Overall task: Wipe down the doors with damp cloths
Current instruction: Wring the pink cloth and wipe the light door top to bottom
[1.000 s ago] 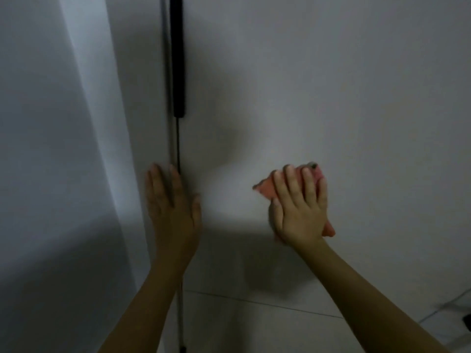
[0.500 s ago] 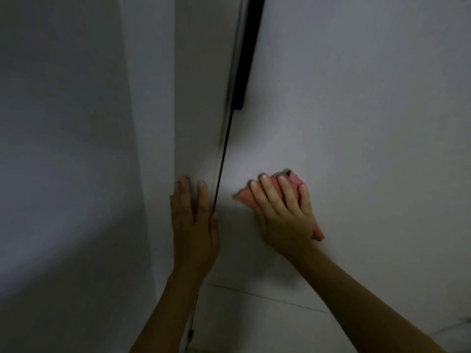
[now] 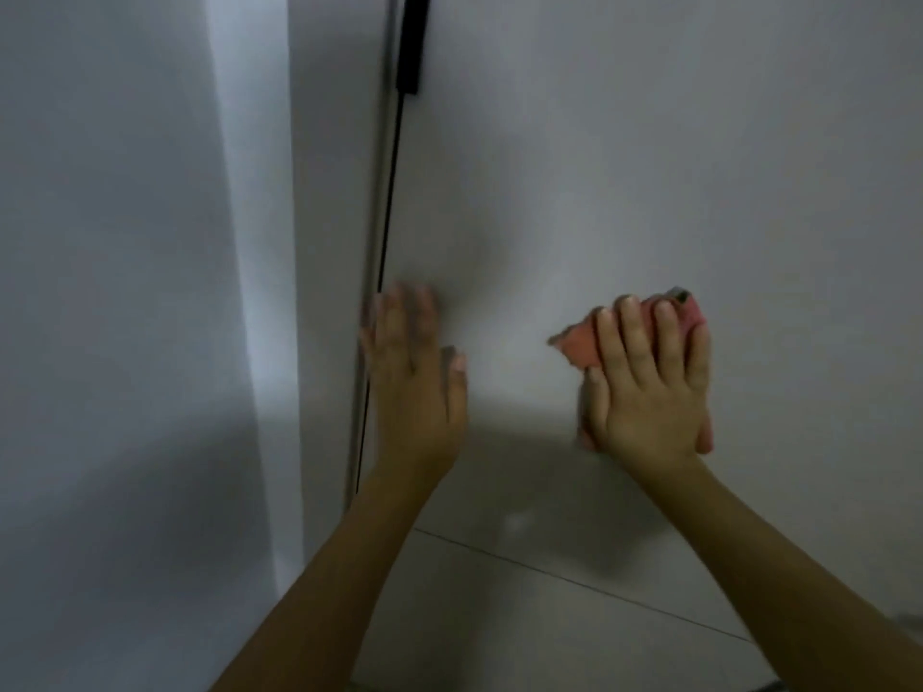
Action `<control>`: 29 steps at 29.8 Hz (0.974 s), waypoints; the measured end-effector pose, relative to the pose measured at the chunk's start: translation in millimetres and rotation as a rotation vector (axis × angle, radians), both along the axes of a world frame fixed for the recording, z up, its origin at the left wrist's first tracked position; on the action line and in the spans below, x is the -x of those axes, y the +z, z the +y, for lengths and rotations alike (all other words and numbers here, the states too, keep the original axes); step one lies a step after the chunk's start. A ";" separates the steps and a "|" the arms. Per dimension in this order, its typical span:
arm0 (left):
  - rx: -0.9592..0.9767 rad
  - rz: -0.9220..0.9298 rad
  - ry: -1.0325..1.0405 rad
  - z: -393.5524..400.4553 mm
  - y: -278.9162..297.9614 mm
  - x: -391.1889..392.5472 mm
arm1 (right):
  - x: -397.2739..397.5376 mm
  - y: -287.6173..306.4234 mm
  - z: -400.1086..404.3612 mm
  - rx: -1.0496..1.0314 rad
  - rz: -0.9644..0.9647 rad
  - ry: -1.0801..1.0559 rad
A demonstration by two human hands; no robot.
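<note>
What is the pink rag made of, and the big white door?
The crumpled pink rag looks like soft cloth: it bunches and folds under the right hand. The big white door looks hard, smooth and matt, perhaps painted wood or laminate; the dim picture cannot settle which.

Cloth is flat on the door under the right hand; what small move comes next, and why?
Probably sweep the right hand and pink cloth leftward toward the door edge, where the left hand rests flat: bare door shows between them.
</note>
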State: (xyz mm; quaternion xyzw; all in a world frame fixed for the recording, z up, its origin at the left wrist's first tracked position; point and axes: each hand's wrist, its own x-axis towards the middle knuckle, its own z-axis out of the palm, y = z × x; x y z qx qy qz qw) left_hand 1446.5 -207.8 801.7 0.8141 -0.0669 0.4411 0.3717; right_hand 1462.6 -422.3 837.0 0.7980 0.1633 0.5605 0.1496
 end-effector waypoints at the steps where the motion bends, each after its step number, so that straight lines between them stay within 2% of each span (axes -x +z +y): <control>1: -0.027 -0.024 -0.026 -6.8 2.1 -0.8 | -1.6 -3.9 15.3 -0.105 -0.014 0.010; 3: -0.095 -0.104 -0.062 -16.3 5.4 -8.2 | -6.4 -14.7 40.8 -0.128 -0.018 0.061; 6: -0.145 -0.237 -0.063 -25.0 7.5 -21.1 | -8.7 -19.2 12.8 0.120 -0.008 0.110; 7: -0.165 -0.274 -0.064 -26.8 8.0 -23.7 | -6.1 -16.5 -6.9 0.142 -0.015 0.116; 11: -0.308 -0.375 -0.006 -34.8 13.2 -33.6 | 4.2 -2.0 -55.3 -0.037 -0.122 -0.011; 14: -0.322 -0.386 0.076 -41.5 21.4 -34.6 | -1.1 -3.8 -20.9 -0.322 -0.207 -0.061; 15: -0.329 -0.364 0.089 -43.2 21.3 -34.4 | -4.2 -9.4 -9.8 -0.321 -0.210 -0.055; 18: -0.352 -0.345 0.135 -41.9 15.9 -36.5 | -3.1 -20.2 -29.7 0.021 -0.117 -0.040; 20: -0.375 -0.379 0.147 -43.6 14.6 -34.1 | 6.1 -6.6 -70.1 0.098 -0.116 -0.090; 21: -0.394 -0.407 0.138 -48.3 12.3 -32.2 | 9.2 1.5 -84.7 0.021 -0.143 -0.112; 23: -0.449 -0.456 0.102 -62.8 4.6 -28.9 | 8.1 8.0 -89.1 -0.299 -0.236 -0.129; 25: -0.480 -0.479 0.092 -78.2 -5.8 -28.0 | -4.1 -5.4 -53.9 -0.486 -0.322 -0.136; 26: -0.483 -0.483 0.099 -83.4 -9.7 -28.2 | -9.1 -18.0 -34.3 -0.454 -0.333 -0.122; 29: -0.503 -0.489 0.137 -83.0 -9.2 -30.3 | -13.5 -49.7 -21.9 -0.087 -0.246 -0.093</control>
